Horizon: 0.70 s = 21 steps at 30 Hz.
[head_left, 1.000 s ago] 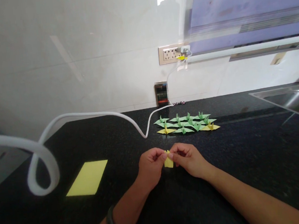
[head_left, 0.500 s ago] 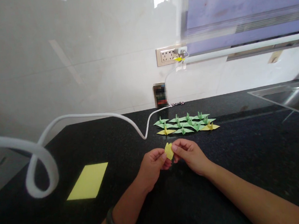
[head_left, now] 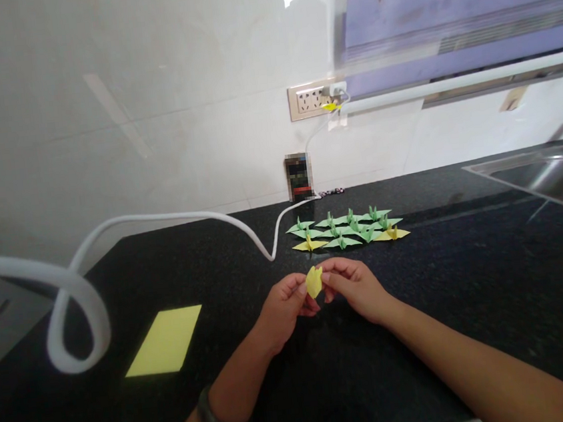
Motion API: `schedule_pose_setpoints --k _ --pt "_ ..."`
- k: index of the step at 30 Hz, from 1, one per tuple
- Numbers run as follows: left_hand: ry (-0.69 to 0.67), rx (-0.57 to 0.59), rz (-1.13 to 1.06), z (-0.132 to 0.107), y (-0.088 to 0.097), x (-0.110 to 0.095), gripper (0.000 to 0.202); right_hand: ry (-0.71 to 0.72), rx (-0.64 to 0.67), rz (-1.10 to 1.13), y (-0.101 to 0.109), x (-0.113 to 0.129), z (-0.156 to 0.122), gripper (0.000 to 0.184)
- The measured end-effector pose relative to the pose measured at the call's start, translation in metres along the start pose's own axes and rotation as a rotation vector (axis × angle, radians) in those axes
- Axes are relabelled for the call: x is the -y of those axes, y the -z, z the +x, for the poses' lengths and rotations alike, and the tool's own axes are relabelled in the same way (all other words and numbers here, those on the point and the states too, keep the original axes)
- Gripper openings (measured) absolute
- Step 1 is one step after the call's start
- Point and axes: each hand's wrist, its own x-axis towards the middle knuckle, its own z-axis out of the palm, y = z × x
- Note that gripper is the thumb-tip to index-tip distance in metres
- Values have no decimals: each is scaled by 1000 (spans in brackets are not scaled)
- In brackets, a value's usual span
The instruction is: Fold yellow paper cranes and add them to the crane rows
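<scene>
A small piece of folded yellow paper [head_left: 314, 282] is held up above the dark counter, between my two hands. My left hand [head_left: 282, 308] pinches its left edge between thumb and fingers. On the opposite edge, my right hand [head_left: 357, 287] grips it with thumb and forefinger. Just beyond my hands stand rows of folded paper cranes, mostly green cranes [head_left: 342, 241], with a yellow crane [head_left: 309, 243] at the left and another yellow crane [head_left: 392, 233] at the right of the front row. Flat yellow paper [head_left: 165, 341] lies to the left of my left arm.
A thick white cable [head_left: 171, 216] loops across the left side, close to the camera. Against the wall leans a blurred dark device [head_left: 299, 177], below a wall socket [head_left: 307, 101] with a plug. At the far right is a metal sink [head_left: 560, 178]. The black counter [head_left: 473, 311] extends around my arms.
The view has shifted slightly. My right fingers have slid a little on the folded yellow paper, which is turned slightly. Both hands still hold it.
</scene>
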Motion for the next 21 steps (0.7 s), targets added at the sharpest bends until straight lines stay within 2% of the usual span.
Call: schedule_pose_setpoints --k 5,11,17,21 --pt "21 28 -31 0 -1 0 25 35 32 7 1 -2 -1 20" --pt "45 59 -41 0 -1 1 24 26 25 -25 1 -4 0 14" --pt "2 23 91 2 0 3 22 -26 16 -61 0 -3 2 9" --pt "14 4 25 1 -2 2 21 -3 -32 -126 0 -4 2 8"
